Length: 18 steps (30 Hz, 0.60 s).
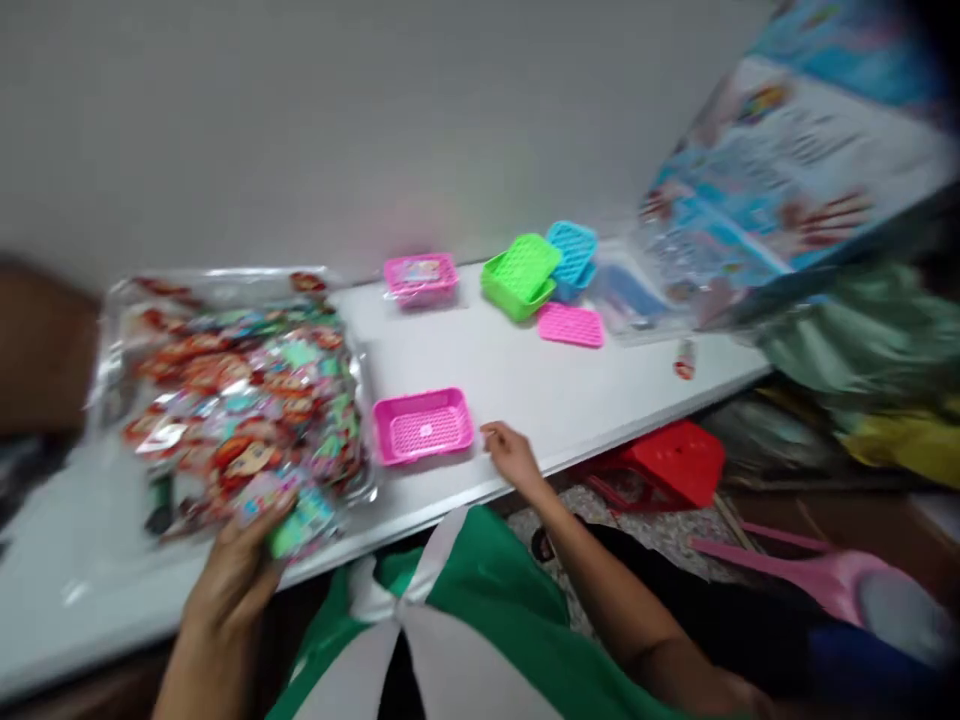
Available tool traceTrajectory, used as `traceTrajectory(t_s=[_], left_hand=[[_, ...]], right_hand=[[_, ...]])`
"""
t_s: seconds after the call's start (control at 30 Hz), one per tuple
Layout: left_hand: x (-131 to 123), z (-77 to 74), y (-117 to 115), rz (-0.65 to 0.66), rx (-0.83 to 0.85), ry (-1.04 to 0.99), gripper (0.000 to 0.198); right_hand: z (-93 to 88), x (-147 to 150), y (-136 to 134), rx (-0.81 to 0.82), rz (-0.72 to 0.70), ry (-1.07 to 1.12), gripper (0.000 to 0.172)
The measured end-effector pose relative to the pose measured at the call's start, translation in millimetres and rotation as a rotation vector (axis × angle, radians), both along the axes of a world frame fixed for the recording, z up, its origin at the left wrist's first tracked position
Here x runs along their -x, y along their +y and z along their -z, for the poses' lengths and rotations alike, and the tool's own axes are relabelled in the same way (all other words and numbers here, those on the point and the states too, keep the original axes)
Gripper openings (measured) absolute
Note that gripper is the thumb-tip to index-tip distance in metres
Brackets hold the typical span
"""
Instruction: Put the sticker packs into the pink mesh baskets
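Observation:
My left hand (pixel 238 565) rests at the near edge of a large clear bag (pixel 240 400) full of small red and green packets, with its fingers curled on the bag's corner. My right hand (pixel 510 455) lies on the white table (pixel 517 385), fingers bent, just right of an open pink plastic basket (pixel 422 425). Nothing shows in its fingers. Farther back stand a second pink basket (pixel 421 277) with something inside, a green basket with a lid (pixel 520 275), a blue one (pixel 572 252) and a loose pink lid (pixel 571 325).
A big blue printed box (pixel 787 160) leans over the table's right end above clear wrapping (pixel 637 295). A red stool (pixel 667 462) stands on the floor below. Green and yellow bags (pixel 877 380) pile at the right. A grey wall backs the table.

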State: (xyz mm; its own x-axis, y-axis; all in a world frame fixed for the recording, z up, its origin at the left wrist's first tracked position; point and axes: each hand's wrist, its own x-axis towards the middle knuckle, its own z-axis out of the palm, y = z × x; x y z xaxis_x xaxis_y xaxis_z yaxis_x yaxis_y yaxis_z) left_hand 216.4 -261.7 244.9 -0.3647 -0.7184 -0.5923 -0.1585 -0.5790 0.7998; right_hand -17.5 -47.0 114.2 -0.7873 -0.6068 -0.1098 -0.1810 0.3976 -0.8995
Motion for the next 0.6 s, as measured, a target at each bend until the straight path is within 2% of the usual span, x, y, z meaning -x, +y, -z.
traceTrajectory(t_s=[0.07,0.17,0.27,0.33,0.43,0.5,0.6], left_hand=[[-20,3.6,1,-0.079,-0.007,0.044,0.027],[-29,7.7,-2,-0.143,-0.015,0.079,0.029],[-28,12.1,-7,-0.169,-0.066,0.095,0.027],[-28,15.3,-11,-0.163,-0.091,0.116,0.027],[-34,20.3,-16,-0.128,-0.120,0.160,0.029],[-40,23.2,-21,-0.096,-0.147,0.191,0.030],[-50,24.9,-30,-0.073,-0.192,0.243,0.028]], right_hand=[[10.7,8,2,-0.036,0.056,-0.012,0.037],[28.1,9,-7,-0.135,0.186,0.009,0.060],[42.6,5,-29,-0.284,0.131,-0.015,0.074],[49.9,6,-49,-0.426,0.072,-0.019,0.063],[55.5,11,-75,-0.588,0.040,0.011,0.036],[55.0,16,-87,-0.631,0.036,0.043,0.032],[45.9,23,-91,-0.670,0.016,0.080,0.038]])
